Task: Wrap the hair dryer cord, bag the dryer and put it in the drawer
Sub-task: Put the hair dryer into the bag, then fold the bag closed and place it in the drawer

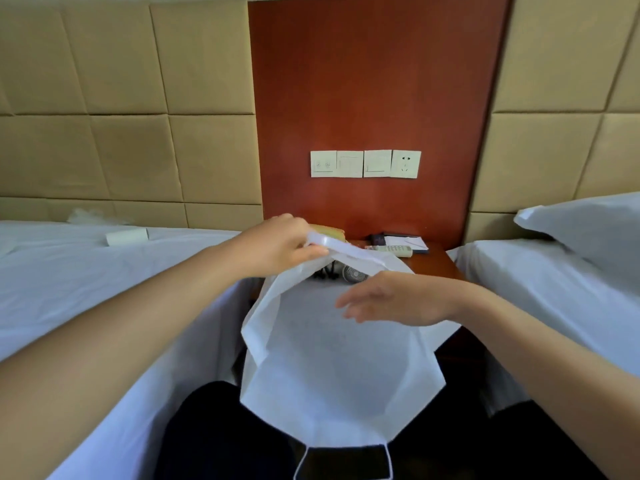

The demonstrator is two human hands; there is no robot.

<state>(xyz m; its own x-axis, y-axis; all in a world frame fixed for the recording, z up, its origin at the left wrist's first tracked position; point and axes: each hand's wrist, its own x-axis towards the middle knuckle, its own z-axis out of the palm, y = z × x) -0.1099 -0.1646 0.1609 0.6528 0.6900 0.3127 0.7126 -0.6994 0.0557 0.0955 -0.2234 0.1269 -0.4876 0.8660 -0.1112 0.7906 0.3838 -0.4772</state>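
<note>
Two hands: the left hand [277, 247] pinches the far edge of the bag between thumb and fingers and holds it lifted. The right hand [391, 299] holds nothing, fingers straight and loose, over the bag's upper part. Can't tell if it actually touches the cloth.
Bag: white non-woven fabric bag [329, 358], draped from the left hand down toward the lap. It's thin, matte and floppy, basically weightless I'd guess, and it creases easily. It won't stay open by itself imo, so grab it at the rim.
Drawstring loop: thin white drawstring loop [300, 462] at the near end, below both hands. That may be the mouth end, not sure.
Hair dryer: the hair dryer [354, 274] sits just beyond the right hand's fingers, under the lifted edge. Only the round pale grille shows. Hard smooth plastic, probably a bit slippery. I'd take it by the handle, which is hidden.
Cord: black cord [325, 273] bunched beside the grille, below the left hand. Looks rubbery, and it's too covered to tell how neatly it's wrapped.
Desk: glossy reddish-brown desk [436, 263] beyond both hands, with a remote [394, 250] at the back.
Drawer: not in view.
</note>
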